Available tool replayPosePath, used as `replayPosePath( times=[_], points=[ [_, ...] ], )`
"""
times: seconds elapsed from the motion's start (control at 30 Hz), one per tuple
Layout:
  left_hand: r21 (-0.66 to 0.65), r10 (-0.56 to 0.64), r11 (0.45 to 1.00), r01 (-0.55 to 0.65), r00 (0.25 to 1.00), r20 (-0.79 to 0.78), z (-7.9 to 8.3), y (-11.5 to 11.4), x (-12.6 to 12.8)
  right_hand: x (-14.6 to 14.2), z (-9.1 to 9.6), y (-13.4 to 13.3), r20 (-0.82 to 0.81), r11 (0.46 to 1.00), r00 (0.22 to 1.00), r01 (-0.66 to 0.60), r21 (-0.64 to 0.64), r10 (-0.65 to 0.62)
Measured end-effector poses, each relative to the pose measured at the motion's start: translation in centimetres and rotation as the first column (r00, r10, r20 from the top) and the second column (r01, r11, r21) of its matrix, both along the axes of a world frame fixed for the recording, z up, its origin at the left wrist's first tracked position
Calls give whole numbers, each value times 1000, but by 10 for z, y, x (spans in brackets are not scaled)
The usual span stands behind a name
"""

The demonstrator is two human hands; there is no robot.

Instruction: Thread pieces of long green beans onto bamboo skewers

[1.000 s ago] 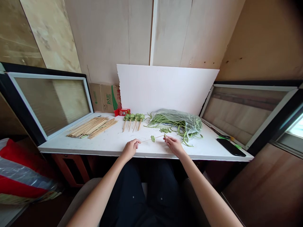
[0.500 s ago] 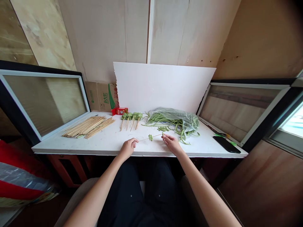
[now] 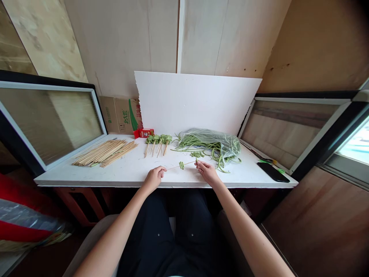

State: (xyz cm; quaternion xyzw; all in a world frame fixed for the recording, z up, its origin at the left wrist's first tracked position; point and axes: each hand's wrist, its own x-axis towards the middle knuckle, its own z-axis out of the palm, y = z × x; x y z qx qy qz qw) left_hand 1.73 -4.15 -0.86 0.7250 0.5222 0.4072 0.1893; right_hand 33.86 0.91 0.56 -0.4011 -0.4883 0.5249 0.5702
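Note:
My left hand (image 3: 155, 177) pinches one end of a thin bamboo skewer (image 3: 188, 163) above the table's front part. Several short green bean pieces (image 3: 181, 165) are threaded crosswise near the skewer's middle. At the other end, my right hand (image 3: 206, 171) is closed on a short bean piece (image 3: 196, 159) at the skewer's tip; whether the tip has pierced it cannot be made out. Just beyond the right hand lies a small pile of cut bean pieces (image 3: 197, 154). Long green beans (image 3: 196, 142) spill from a clear plastic bag (image 3: 230, 143) behind it.
Bare bamboo skewers (image 3: 100, 152) lie in a heap on the left of the white table (image 3: 123, 177). Filled bean skewers (image 3: 158, 140) rest at the back beside a red packet (image 3: 144, 133). A black phone (image 3: 273, 172) lies at right. A white board (image 3: 196, 102) stands behind.
The view has shifted slightly, so everything sits a little higher and further left. Both hands keep their hold on the skewer and bean piece, with barely any movement.

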Motion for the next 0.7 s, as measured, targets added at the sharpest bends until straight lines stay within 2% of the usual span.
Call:
replayPosePath(
  times=[0.7],
  points=[
    [13, 3, 1000, -3, 1000, -7, -1, 1, 0, 0, 1, 0, -34, 1000, 999, 6, -25, -7]
  ],
)
